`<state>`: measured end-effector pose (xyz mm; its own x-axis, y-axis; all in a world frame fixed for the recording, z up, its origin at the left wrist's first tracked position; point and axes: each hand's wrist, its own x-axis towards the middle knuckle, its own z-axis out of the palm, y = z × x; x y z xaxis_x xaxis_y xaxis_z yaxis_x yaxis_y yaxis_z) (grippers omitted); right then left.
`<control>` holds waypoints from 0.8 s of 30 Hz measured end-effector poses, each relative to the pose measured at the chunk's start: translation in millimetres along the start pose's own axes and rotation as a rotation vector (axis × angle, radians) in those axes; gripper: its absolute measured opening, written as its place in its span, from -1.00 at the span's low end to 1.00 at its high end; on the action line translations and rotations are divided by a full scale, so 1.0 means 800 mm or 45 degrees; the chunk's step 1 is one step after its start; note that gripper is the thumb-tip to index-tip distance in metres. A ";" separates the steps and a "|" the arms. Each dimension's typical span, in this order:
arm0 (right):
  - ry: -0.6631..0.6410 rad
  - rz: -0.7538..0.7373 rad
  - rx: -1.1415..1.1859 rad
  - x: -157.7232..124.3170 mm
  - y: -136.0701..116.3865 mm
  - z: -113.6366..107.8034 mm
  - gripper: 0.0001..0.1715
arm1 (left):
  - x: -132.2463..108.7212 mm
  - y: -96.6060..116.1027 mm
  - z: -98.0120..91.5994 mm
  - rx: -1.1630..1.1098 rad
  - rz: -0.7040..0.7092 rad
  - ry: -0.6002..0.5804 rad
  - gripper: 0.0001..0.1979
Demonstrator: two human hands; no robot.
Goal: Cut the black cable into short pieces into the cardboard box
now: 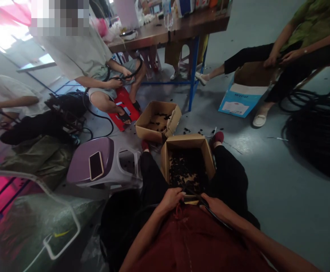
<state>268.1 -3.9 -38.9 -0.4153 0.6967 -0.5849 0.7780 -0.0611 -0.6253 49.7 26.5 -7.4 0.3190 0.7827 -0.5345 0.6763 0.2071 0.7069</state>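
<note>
My left hand (172, 198) is closed, its fingertips pinching near the end of a thin black tube (220, 219) at my lap. Lower along the same tube my right hand (214, 207) is wrapped round it, and the rest trails back along my right forearm. Exactly what the left fingertips grip is dark and hard to make out. Just beyond both hands, between my legs, stands an open cardboard box (165, 160) with many small black pieces (182, 164) scattered over its bottom.
A second cardboard box (144, 132) with fewer black pieces stands beyond. Left is a purple-topped stool (81, 160) bearing a phone (96, 165). Co-workers sit around, one holding a thick black hose (138, 70). Coiled black hose (320, 139) lies right; a table (159, 36) stands ahead.
</note>
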 end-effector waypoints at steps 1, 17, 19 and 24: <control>-0.003 0.000 -0.017 0.001 0.000 0.000 -0.69 | 0.000 -0.001 0.000 -0.012 0.000 -0.003 -0.71; -0.009 0.071 -0.058 0.010 0.011 0.002 -0.74 | 0.022 -0.004 0.004 0.037 0.032 -0.050 -0.72; -0.016 0.058 -0.044 0.012 0.011 0.001 -0.72 | 0.024 -0.009 0.006 0.066 0.052 -0.034 -0.71; -0.046 0.005 -0.069 0.016 0.007 -0.005 -0.64 | 0.024 -0.017 0.013 0.236 0.070 -0.056 -0.71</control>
<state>269.1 7.3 -48.3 -0.4283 0.6705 -0.6058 0.8037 -0.0239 -0.5946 53.3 32.5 -32.2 0.3850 0.7624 -0.5201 0.7666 0.0497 0.6403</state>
